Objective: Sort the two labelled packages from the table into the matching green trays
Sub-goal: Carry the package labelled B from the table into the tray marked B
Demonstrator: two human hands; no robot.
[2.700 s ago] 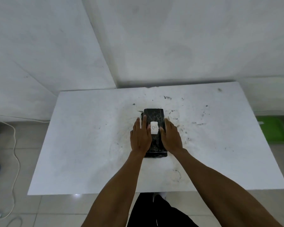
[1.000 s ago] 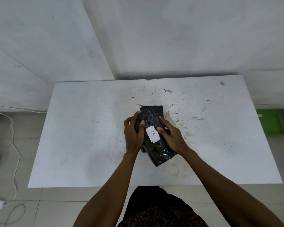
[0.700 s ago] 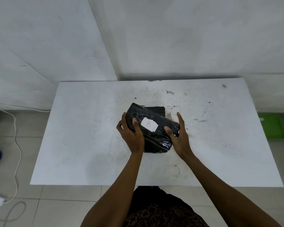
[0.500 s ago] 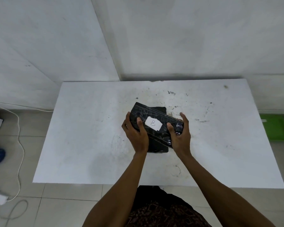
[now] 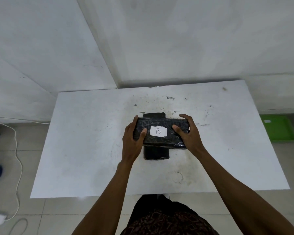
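- The person has both hands on a black plastic-wrapped package (image 5: pixel 160 132) with a white label (image 5: pixel 158 131) reading "B", held above the middle of the white table (image 5: pixel 85 141).
- The left hand (image 5: pixel 132 139) is closed around the package's left end, thumb lying on top beside the label; the right hand (image 5: pixel 187 133) clasps the right end, fingers curled over the far edge and thumb on top.
- Half a second ago the package sat skewed, its left end further back; now it lies level, its long side running parallel to the table's near edge, and the label faces straight up.
- Nearly three seconds ago it lay flat on top of the other one, both hands pressed over it.
- A second black package (image 5: pixel 156 152) lies on the table directly beneath, lengthwise toward the far edge, sticking out past both long sides of the held one.
- A green tray (image 5: pixel 277 131) sits on the floor just off the table's right edge.
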